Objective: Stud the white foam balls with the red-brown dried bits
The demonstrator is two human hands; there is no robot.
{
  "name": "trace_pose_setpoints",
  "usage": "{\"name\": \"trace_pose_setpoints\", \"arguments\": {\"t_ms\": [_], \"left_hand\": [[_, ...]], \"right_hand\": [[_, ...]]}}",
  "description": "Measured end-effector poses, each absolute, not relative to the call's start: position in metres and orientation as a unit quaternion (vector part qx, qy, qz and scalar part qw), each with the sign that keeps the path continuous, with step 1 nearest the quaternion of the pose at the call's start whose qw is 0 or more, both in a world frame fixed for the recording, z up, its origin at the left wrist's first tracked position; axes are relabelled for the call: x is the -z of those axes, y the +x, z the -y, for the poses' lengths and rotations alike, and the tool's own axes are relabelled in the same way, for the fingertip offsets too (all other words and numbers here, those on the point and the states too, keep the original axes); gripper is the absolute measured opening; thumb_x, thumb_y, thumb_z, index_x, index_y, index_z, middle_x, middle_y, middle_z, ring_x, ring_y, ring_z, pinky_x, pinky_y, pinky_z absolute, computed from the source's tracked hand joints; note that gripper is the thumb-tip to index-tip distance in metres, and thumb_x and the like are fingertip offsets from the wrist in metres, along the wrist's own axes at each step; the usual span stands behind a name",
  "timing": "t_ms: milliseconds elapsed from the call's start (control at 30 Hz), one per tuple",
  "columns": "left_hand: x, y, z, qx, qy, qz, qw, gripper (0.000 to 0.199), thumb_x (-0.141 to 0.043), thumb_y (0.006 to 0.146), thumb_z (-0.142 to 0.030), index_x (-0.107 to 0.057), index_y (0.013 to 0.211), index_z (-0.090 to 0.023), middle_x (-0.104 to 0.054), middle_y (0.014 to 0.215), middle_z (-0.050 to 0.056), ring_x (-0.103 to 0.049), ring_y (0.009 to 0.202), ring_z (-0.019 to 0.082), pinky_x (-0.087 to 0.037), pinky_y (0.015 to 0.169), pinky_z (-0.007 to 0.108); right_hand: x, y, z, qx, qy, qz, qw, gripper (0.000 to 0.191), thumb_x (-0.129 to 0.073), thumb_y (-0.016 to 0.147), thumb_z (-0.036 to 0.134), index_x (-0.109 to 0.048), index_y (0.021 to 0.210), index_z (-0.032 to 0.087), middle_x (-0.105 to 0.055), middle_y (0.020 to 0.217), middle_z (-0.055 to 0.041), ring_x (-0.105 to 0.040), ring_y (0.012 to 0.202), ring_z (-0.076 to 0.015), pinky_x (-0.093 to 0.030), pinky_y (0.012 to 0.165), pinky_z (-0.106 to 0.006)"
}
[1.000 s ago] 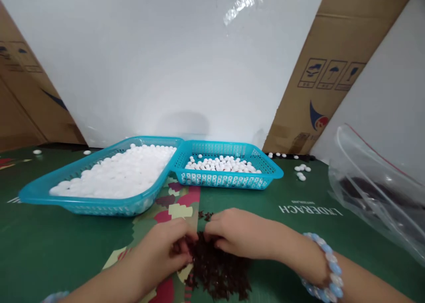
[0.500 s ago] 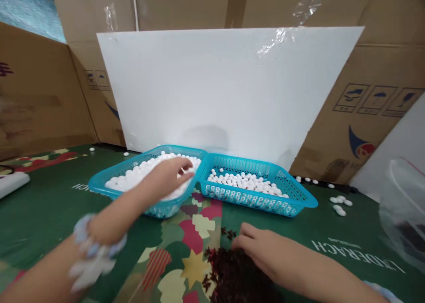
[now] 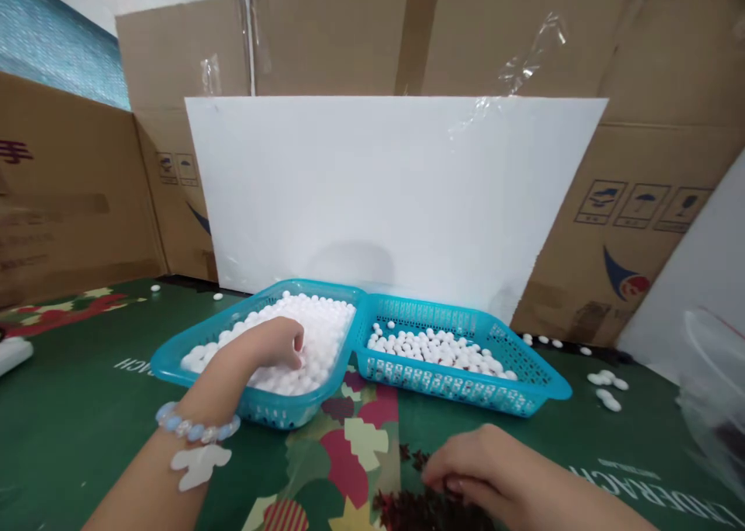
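Left hand [image 3: 276, 345]: fingers curled in the white balls [image 3: 323, 321]. Right hand [image 3: 483, 465]: fingers bunched over dark bits [image 3: 422, 512]. Can't tell if either's gripping. "DERACH" lettering [image 3: 646, 491] near right, lol.

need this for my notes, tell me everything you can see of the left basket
The left basket is turquoise and looks plastic, with rounded corners, a broad rim and small holes in its near wall. It stands upright on the green cover, well filled with white balls. The left hand is over it, fingertips at the balls; whether the wrist touches the rim can't be told. Its right side appears to meet the right basket.
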State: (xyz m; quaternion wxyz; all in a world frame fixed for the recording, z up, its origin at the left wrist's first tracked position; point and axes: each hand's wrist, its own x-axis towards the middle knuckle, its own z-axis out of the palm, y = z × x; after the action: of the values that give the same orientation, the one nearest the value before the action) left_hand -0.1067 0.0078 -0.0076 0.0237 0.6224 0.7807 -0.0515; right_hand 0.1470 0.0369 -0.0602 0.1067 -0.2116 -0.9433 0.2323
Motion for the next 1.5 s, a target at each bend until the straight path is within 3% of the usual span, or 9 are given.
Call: {"name": "trace_pose_setpoints", "arguments": {"t_ms": [300,467,700,900,1033,1100,1233,1367,1500], "left_hand": [[0.007,-0.105,-0.008,0.047,0.639,-0.765,0.061,0.017,-0.044,0.07,-0.026,-0.051,0.072,-0.011,-0.053,0.071,0.001,-0.05,0.066,0.012,-0.04,0.061,0.03],[0.01,-0.102,-0.01,0.023,0.642,-0.764,0.054,0.014,-0.046,0.067,-0.024,-0.05,0.064,-0.011,-0.052,0.062,-0.001,-0.049,0.06,0.011,-0.039,0.058,0.029],[-0.004,-0.115,-0.007,-0.111,0.633,-0.762,-0.079,0.012,-0.034,0.065,-0.022,-0.043,0.06,-0.017,-0.054,0.067,0.005,-0.05,0.065,0.02,-0.036,0.053,0.026],[-0.002,-0.13,-0.011,-0.163,0.613,-0.77,-0.072,0.006,-0.038,0.052,-0.015,-0.037,0.048,-0.019,-0.046,0.05,0.003,-0.047,0.052,0.022,-0.033,0.048,0.031],[-0.009,-0.106,-0.004,-0.234,0.643,-0.729,0.012,0.01,-0.039,0.059,-0.024,-0.045,0.065,-0.019,-0.052,0.07,0.002,-0.049,0.067,0.018,-0.038,0.054,0.027],[-0.009,-0.085,-0.001,-0.349,0.689,-0.618,0.146,0.01,-0.047,0.058,-0.025,-0.046,0.067,-0.02,-0.051,0.077,0.0,-0.048,0.074,0.015,-0.04,0.058,0.021],[-0.001,-0.047,-0.001,-0.486,0.67,-0.434,0.357,0.012,-0.055,0.056,-0.014,-0.05,0.065,-0.021,-0.051,0.066,-0.005,-0.048,0.062,0.007,-0.039,0.052,0.014],[0.006,-0.033,0.001,-0.503,0.644,-0.354,0.455,0.02,-0.056,0.055,-0.005,-0.052,0.065,-0.022,-0.056,0.066,-0.006,-0.049,0.06,0.004,-0.038,0.052,0.01],[0.006,-0.028,0.005,-0.539,0.603,-0.296,0.509,0.019,-0.056,0.054,-0.003,-0.054,0.061,-0.021,-0.06,0.067,-0.006,-0.051,0.058,0.003,-0.039,0.05,0.009]], "right_hand": [[0.042,0.138,-0.028,-0.143,-0.218,0.964,0.052,0.029,-0.034,0.066,0.0,-0.057,0.071,0.017,-0.056,0.07,-0.0026,-0.051,0.06,-0.0097,-0.04,0.054,-0.019],[0.04,0.144,-0.027,-0.162,-0.237,0.953,0.099,0.03,-0.034,0.065,-0.002,-0.057,0.067,0.017,-0.053,0.07,-0.0012,-0.049,0.062,-0.0074,-0.038,0.055,-0.017],[0.024,0.143,-0.031,-0.163,-0.265,0.939,0.15,0.028,-0.037,0.057,-0.001,-0.059,0.063,0.015,-0.056,0.063,-0.001,-0.049,0.06,-0.0087,-0.038,0.054,-0.018],[0.008,0.153,-0.037,-0.231,-0.326,0.891,0.214,0.015,-0.045,0.059,0.003,-0.055,0.059,0.013,-0.052,0.061,-0.0009,-0.048,0.054,-0.0071,-0.04,0.05,-0.018],[0.011,0.151,-0.037,-0.229,-0.266,0.897,0.268,0.013,-0.049,0.059,0.003,-0.054,0.056,0.014,-0.052,0.056,0.0007,-0.047,0.05,-0.0064,-0.039,0.045,-0.017],[0.016,0.148,-0.036,-0.223,-0.197,0.895,0.333,0.014,-0.048,0.061,0.003,-0.054,0.062,0.016,-0.053,0.058,0.0008,-0.049,0.052,-0.0065,-0.04,0.045,-0.016],[0.027,0.141,-0.032,-0.255,-0.086,0.855,0.443,0.021,-0.045,0.064,0.001,-0.053,0.074,0.018,-0.056,0.065,0.0003,-0.052,0.057,-0.0054,-0.043,0.048,-0.013],[0.036,0.135,-0.03,-0.241,-0.055,0.81,0.532,0.02,-0.05,0.062,0.003,-0.053,0.073,0.019,-0.056,0.062,0.0016,-0.052,0.057,-0.0052,-0.044,0.052,-0.013],[0.04,0.131,-0.027,-0.251,-0.05,0.785,0.564,0.021,-0.051,0.064,0.006,-0.053,0.076,0.023,-0.055,0.062,0.0026,-0.052,0.057,-0.006,-0.044,0.047,-0.014]]}}
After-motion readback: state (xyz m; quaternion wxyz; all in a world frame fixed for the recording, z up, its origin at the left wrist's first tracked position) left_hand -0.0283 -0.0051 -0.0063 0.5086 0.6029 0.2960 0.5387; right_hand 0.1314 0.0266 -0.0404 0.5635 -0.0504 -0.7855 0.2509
